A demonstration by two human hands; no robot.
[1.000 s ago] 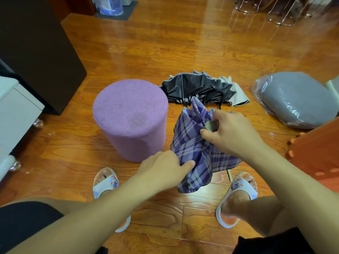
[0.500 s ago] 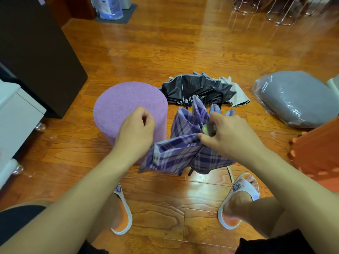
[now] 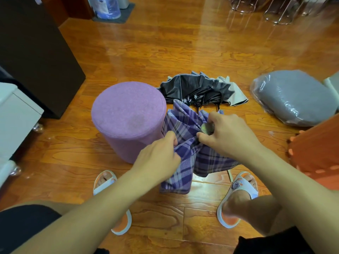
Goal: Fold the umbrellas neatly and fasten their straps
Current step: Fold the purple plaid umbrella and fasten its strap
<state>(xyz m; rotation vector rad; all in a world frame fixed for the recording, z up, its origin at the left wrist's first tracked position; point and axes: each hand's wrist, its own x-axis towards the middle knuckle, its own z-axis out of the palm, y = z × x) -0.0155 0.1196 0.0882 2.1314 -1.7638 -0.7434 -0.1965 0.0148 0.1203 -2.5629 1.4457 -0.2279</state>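
Two hands share the plaid umbrella [image 3: 185,153], which stands roughly upright between them, cap end toward the camera. The right hand [image 3: 227,136] grips the top beside the metal cap [image 3: 207,128]; the left hand [image 3: 157,160], lower and nearer, pinches a fabric panel. Beyond both hands the black umbrella [image 3: 198,90] lies crosswise on the floor [image 3: 183,52], unfolded.

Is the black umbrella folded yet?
No. The black umbrella lies collapsed but loose on the floor, its panels fanned out; no strap shows fastened.
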